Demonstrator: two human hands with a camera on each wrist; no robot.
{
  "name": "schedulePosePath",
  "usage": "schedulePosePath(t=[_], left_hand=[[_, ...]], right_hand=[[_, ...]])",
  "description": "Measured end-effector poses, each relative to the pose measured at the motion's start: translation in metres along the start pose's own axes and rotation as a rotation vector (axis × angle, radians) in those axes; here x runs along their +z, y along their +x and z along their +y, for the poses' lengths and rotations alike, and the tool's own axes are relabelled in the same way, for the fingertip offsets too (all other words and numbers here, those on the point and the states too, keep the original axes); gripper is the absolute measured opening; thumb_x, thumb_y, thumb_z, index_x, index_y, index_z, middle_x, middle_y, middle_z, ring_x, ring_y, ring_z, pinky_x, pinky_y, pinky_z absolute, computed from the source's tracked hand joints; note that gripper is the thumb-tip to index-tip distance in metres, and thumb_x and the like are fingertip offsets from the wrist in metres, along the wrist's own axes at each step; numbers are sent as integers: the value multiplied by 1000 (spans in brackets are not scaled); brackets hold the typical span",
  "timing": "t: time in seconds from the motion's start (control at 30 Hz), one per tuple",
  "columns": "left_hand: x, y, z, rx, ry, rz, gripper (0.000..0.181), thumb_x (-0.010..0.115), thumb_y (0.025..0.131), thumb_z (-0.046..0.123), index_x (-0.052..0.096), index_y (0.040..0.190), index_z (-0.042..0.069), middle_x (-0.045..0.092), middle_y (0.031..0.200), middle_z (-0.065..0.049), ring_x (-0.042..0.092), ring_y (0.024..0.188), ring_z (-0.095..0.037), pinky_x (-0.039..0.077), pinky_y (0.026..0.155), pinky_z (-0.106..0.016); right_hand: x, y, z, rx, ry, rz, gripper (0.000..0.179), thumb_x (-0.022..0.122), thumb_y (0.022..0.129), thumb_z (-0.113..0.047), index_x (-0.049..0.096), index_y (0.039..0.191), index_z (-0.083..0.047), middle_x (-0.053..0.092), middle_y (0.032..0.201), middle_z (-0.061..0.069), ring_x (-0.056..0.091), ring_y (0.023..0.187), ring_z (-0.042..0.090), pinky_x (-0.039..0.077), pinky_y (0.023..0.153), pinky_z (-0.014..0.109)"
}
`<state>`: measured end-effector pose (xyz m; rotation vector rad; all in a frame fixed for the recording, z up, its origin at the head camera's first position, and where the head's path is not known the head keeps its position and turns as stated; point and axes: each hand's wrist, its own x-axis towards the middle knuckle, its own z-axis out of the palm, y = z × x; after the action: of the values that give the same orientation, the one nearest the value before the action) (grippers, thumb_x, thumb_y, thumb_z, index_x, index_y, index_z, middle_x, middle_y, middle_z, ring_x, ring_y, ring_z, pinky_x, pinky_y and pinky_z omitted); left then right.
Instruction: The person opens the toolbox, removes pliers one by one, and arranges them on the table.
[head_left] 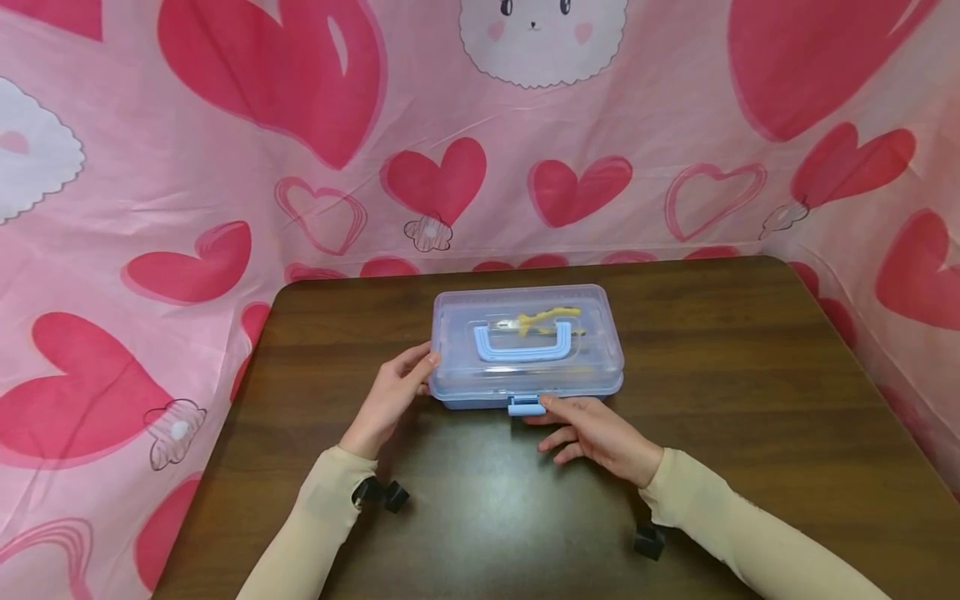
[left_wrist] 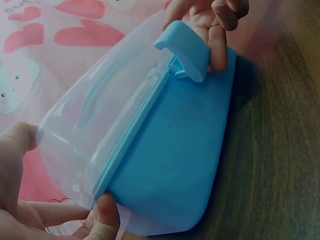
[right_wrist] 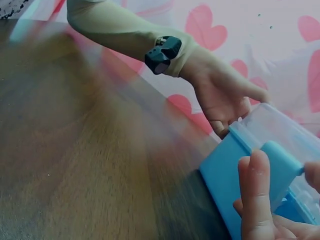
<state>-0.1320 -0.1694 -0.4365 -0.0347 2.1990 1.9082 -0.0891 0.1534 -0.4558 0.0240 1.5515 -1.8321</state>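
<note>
A plastic toolbox (head_left: 457, 354) with a clear, lilac-tinted lid and a blue base sits on the table, its front facing me. Its light-blue carry handle (head_left: 522, 353) lies on the lid. Through the lid show yellow-handled pliers (head_left: 551, 315). My left hand (head_left: 392, 392) grips the left end, with the thumb on the lid and fingers at the rim. At the front, the blue latch (left_wrist: 187, 47) stands swung out from the base, and my right hand (head_left: 600, 433) pinches it between thumb and index finger. The other right fingers are spread below.
The dark wooden table (head_left: 750, 375) reaches beyond the box on all sides. Behind and beside it hangs a pink cloth (head_left: 510, 125) printed with hearts. Black wrist cameras (head_left: 648, 542) are strapped under both beige sleeves.
</note>
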Motion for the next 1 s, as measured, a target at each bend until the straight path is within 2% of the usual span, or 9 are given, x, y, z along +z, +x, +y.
schedulePosePath(t=[0.07,0.23,0.3,0.4,0.5,0.6,0.7,0.8,1.0], left_hand=[[0,0,0,-4,2,-5,48,60,107,26,55,148,1,64,128,-22,64,89,-17,57,79,-24],[-1,-1,1,-5,13,-14,50,59,108,27,54,150,1,64,132,-23,64,91,-17,57,81,-24],[-1,-1,1,-4,9,-11,50,59,108,28,54,149,1,64,131,-23,64,91,-17,57,81,-24],[-1,-1,1,0,9,-9,50,60,108,28,54,149,0,64,130,-23,65,90,-16,57,80,-24],[0,-1,0,-2,10,-6,50,59,108,27,53,149,-1,64,130,-23,65,89,-15,57,80,-24],[0,-2,-1,-6,12,-7,50,59,108,27,53,149,-1,64,132,-23,65,90,-16,57,80,-24],[0,-2,0,-11,10,-5,50,59,108,28,53,149,0,63,133,-23,65,91,-16,57,80,-24],[0,-2,0,-10,9,-10,50,59,108,28,53,149,0,63,133,-23,65,91,-17,57,81,-24],[-2,-2,0,-11,16,-22,51,59,108,30,53,150,1,63,135,-23,65,93,-18,57,82,-24]], right_hand=[[-1,0,1,-12,-14,0,59,58,107,-38,53,138,12,61,138,24,74,91,16,63,77,30],[-3,-3,4,-74,-60,-21,66,62,106,-23,36,148,20,64,133,21,74,97,16,61,90,30],[-4,-3,5,-90,-83,-27,65,62,106,-19,35,149,21,67,129,20,74,98,15,60,91,29],[-5,-2,6,-98,-119,-24,56,64,105,-17,44,144,19,72,120,17,73,95,14,60,87,27],[-5,-2,7,-105,-176,18,48,66,103,-16,53,137,17,73,106,12,69,85,13,59,76,24],[-5,-3,7,-119,-235,66,40,67,102,-16,61,127,15,68,90,8,59,71,12,54,64,22],[-5,-4,7,-125,-252,90,33,66,103,-15,65,118,14,61,79,4,51,62,10,47,58,22],[-6,-5,6,-132,-241,86,32,63,104,-16,66,116,14,62,79,4,49,60,9,45,57,21],[-9,-6,5,-135,-230,94,37,62,106,-20,67,123,12,71,98,10,49,61,8,45,59,21]])
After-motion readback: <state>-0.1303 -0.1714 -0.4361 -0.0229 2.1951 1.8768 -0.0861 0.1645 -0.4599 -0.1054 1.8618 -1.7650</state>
